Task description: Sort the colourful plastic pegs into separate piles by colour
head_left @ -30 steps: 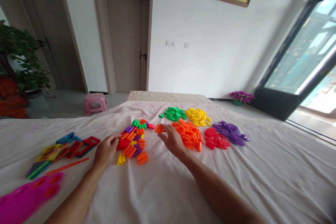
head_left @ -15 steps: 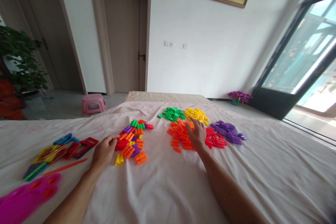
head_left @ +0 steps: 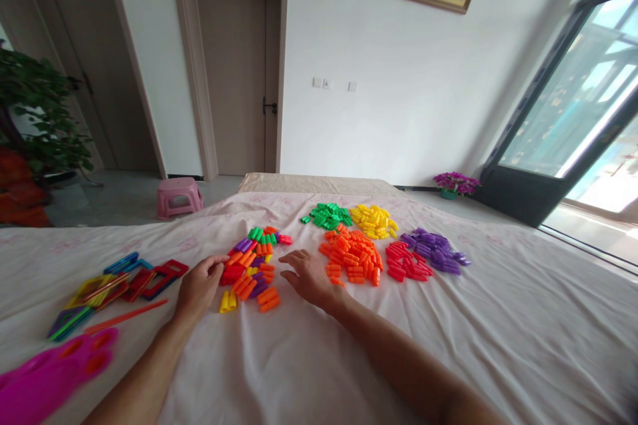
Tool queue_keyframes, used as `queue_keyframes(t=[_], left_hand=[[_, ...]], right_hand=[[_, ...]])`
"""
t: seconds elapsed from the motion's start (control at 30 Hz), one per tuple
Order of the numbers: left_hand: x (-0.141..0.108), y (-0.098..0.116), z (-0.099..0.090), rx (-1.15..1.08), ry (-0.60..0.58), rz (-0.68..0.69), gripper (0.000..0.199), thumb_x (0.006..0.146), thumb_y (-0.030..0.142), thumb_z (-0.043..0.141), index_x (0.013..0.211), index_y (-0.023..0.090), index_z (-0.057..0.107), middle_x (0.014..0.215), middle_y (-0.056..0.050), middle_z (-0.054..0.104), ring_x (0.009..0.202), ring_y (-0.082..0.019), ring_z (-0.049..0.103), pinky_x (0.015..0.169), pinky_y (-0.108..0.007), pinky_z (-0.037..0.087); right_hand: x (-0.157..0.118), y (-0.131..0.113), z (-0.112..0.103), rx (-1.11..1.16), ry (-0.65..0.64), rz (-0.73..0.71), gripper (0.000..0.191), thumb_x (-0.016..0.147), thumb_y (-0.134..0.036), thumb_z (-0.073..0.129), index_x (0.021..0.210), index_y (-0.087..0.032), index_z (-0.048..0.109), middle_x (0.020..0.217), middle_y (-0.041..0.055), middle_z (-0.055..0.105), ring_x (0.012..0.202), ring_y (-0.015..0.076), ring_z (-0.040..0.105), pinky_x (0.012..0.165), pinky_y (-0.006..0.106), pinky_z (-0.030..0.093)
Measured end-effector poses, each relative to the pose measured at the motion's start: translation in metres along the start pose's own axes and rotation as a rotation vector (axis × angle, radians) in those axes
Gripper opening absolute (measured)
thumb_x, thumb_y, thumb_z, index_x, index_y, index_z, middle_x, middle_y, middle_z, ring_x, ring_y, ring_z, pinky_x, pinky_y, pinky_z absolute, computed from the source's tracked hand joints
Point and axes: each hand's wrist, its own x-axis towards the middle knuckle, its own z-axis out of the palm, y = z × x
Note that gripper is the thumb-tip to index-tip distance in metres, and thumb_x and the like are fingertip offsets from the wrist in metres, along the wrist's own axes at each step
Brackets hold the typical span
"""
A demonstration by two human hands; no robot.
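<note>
A mixed pile of coloured plastic pieces (head_left: 246, 272) lies left of centre on the cloth. At its left edge my left hand (head_left: 202, 282) has its fingers pressed together by the red pieces; what they hold, if anything, is hidden. My right hand (head_left: 312, 279) hovers between the mixed pile and the orange pile (head_left: 351, 252), fingers apart, with nothing in it. Behind the orange pieces are a green pile (head_left: 329, 216) and a yellow pile (head_left: 373, 220). Red pieces (head_left: 407, 262) and purple pieces (head_left: 433, 250) lie to the right.
Coloured frame-shaped tiles (head_left: 119, 285) and an orange stick (head_left: 127, 316) lie at the left, with a pink object (head_left: 54, 375) at the near left corner. Beyond the cloth (head_left: 498, 299) stand a pink stool (head_left: 179, 198) and a pot of purple flowers (head_left: 456, 182).
My right hand has moved left, from above the orange and red pieces to the space beside the mixed pile. My left hand has stayed in place.
</note>
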Motion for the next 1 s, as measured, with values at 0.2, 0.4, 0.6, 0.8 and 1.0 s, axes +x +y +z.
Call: queue_keyframes(t=[0.2,0.4,0.6,0.8,1.0], left_hand=[[0.001,0.001,0.000,0.003,0.007,0.001,0.034,0.084,0.038,0.045,0.104,0.025,0.070,0.102,-0.002,0.075,0.092,-0.020,0.068,0.075,-0.024,0.050],[0.000,0.002,0.001,-0.002,0.020,0.001,0.034,0.084,0.037,0.045,0.103,0.025,0.070,0.102,-0.002,0.076,0.092,-0.019,0.068,0.077,-0.024,0.050],[-0.001,0.003,0.000,-0.003,0.014,0.002,0.033,0.084,0.037,0.046,0.103,0.025,0.070,0.103,-0.003,0.076,0.093,-0.020,0.068,0.079,-0.024,0.050],[-0.001,0.003,0.001,-0.009,0.005,0.003,0.034,0.085,0.037,0.045,0.105,0.025,0.070,0.103,-0.002,0.075,0.092,-0.019,0.068,0.077,-0.024,0.050],[-0.001,0.002,0.001,0.003,0.006,-0.002,0.034,0.085,0.037,0.045,0.105,0.025,0.069,0.103,-0.002,0.075,0.092,-0.019,0.068,0.077,-0.024,0.049]], right_hand=[[0.021,-0.008,0.024,-0.057,-0.093,0.023,0.043,0.084,-0.037,0.070,0.123,-0.023,0.063,0.108,0.0066,0.070,0.105,0.0225,0.059,0.096,0.034,0.042],[0.023,-0.014,0.032,-0.088,-0.074,0.031,0.043,0.080,-0.030,0.071,0.121,-0.022,0.063,0.101,0.0058,0.069,0.096,0.0215,0.059,0.090,0.032,0.044],[0.018,-0.012,0.031,-0.090,0.020,0.089,0.038,0.077,-0.034,0.073,0.113,-0.023,0.067,0.099,0.0065,0.066,0.094,0.0225,0.058,0.084,0.033,0.047],[0.016,-0.008,0.036,-0.063,0.000,0.065,0.046,0.079,-0.033,0.072,0.122,-0.023,0.061,0.107,0.0071,0.065,0.100,0.0236,0.057,0.089,0.035,0.046],[0.017,-0.009,0.036,-0.064,0.026,0.049,0.034,0.078,-0.028,0.071,0.112,-0.022,0.066,0.101,0.0059,0.063,0.095,0.0211,0.057,0.084,0.031,0.045]])
